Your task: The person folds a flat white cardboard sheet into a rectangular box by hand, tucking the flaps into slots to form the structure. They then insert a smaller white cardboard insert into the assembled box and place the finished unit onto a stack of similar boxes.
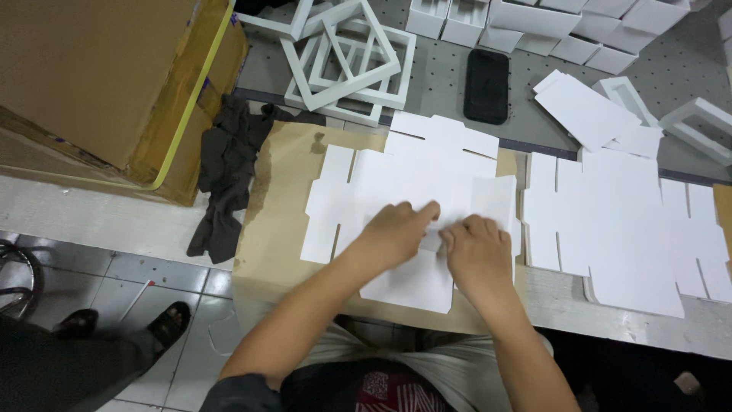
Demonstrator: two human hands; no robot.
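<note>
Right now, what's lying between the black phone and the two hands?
In the head view, only a flat white cardboard blank lies between the phone and the left hand and right hand, which press on its near part.

Grey perforated bench w/ pale front edge, grey tiled floor below left.

Both forearms reach forward, left hand and right hand palm-down, side by side, fingertips nearly touching

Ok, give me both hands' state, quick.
Left hand: flat, fingers extended, pressing the white die-cut card blank, gripping nothing.
Right hand: fingers curled, knuckles down on the same blank; any grip hidden.
</note>
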